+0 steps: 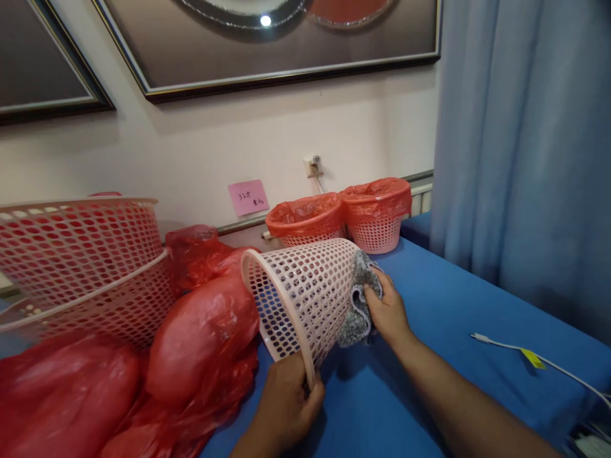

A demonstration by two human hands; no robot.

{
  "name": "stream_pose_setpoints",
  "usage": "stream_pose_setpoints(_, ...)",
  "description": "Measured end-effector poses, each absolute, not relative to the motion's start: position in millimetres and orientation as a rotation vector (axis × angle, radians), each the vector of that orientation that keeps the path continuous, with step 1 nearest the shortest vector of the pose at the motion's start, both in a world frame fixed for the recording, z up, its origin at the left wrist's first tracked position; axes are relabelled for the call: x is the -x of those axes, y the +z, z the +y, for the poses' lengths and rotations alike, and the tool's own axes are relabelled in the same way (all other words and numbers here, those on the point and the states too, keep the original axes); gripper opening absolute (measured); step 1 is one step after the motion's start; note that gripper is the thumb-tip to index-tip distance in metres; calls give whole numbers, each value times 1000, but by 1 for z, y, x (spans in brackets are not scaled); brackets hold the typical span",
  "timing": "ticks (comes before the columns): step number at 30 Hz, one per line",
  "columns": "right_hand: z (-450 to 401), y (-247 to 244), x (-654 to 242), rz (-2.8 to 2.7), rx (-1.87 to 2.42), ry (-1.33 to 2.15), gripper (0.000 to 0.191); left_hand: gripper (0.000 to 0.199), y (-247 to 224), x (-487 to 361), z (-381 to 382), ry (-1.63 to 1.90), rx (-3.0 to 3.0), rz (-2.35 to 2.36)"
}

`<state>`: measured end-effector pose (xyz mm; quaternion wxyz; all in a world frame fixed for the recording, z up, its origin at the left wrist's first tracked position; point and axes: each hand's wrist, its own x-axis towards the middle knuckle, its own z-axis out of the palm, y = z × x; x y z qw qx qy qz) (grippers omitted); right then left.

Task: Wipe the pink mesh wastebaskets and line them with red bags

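The basket lies tilted over the table, mouth toward the left; the left hand is clamped on its rim, the right pinches a bunched cloth against the base end. A steady rim grip and a flatter cloth, pressed evenly, would suit the holed wall best. Red bags crowd the mouth and limit turning leftward; lined baskets stand close behind at the far edge, stacked baskets left, a cable near the right edge.
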<state>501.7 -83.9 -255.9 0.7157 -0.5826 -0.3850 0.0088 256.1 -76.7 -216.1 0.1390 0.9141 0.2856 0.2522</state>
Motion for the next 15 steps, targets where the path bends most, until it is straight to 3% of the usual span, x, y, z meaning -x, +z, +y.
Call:
stream_pose_setpoints(7, -85, -267, -487, -1014, 1367, -14, 76, 15, -216, -256, -75, 604, -2775, 861)
stream_pose_setpoints(15, -85, -265, -487, -1064, 1416, -43, 72, 9, -219, -255, -73, 605, -2764, 816)
